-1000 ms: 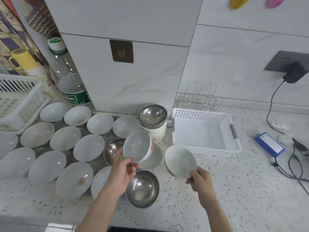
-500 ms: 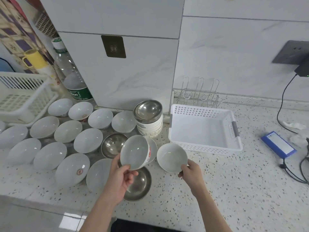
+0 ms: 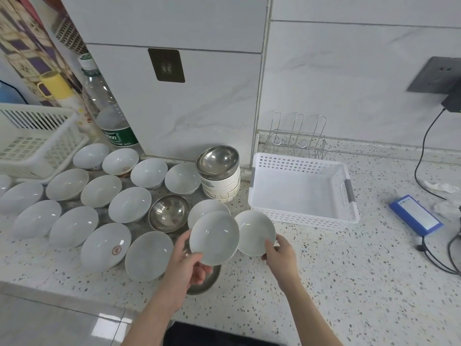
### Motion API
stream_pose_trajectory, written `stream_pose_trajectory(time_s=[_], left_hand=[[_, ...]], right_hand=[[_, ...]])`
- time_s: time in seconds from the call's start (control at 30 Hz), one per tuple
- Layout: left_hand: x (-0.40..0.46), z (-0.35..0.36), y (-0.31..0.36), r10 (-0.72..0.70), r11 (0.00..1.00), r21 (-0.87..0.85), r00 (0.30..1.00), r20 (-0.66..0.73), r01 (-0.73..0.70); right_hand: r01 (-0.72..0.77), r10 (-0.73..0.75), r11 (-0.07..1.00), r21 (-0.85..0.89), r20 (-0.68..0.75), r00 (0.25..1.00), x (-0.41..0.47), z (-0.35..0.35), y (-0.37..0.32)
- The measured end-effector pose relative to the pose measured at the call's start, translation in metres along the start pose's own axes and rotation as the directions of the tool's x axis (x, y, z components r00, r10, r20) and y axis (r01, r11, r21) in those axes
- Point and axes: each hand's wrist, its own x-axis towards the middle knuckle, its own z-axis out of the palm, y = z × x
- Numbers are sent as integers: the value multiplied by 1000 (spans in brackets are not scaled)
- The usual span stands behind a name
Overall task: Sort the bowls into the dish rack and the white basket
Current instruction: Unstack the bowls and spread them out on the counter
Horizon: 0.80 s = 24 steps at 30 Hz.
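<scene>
Right now the person's left hand (image 3: 185,267) grips a white ceramic bowl (image 3: 214,238) by its near rim, thumb over the edge and fingers curled beneath, holding it tilted above the speckled countertop (image 3: 349,270). Just beside it, the right hand (image 3: 280,255) pinches the rim of a second white bowl (image 3: 257,232), and the two bowls overlap at their edges. Under the left hand sits a steel bowl (image 3: 207,283), mostly hidden. Another steel bowl (image 3: 169,213) stands among the many white bowls spread across the counter to the left. Behind the held bowls is a stack of bowls (image 3: 220,182) with a steel one on top. The white basket (image 3: 301,193), perforated and with grey handles, lies just to the right of that stack, and the wire dish rack (image 3: 298,137) stands behind it against the wall. Farther left are a white slatted crate (image 3: 37,143) and a plastic water bottle (image 3: 109,116); a blue box (image 3: 415,214) lies well off to the right
</scene>
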Motion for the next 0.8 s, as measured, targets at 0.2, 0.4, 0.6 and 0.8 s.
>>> stream_pose_trajectory(time_s=[0.2,0.4,0.6,0.8], left_hand=[[-14,13,-7,9,982,188,996,87,-26],[-24,27,-26,-39,946,322,982,187,-23],[-27,36,-42,-65,908,416,970,235,-40],[-25,42,-49,-36,871,486,977,211,-73]], right_hand=[[-14,5,993,-115,-82,997,-17,-21,-2],[66,-68,998,14,200,978,-45,-45,15],[69,-94,994,88,328,940,-57,-46,27],[173,-96,954,-243,298,950,-52,-45,34]])
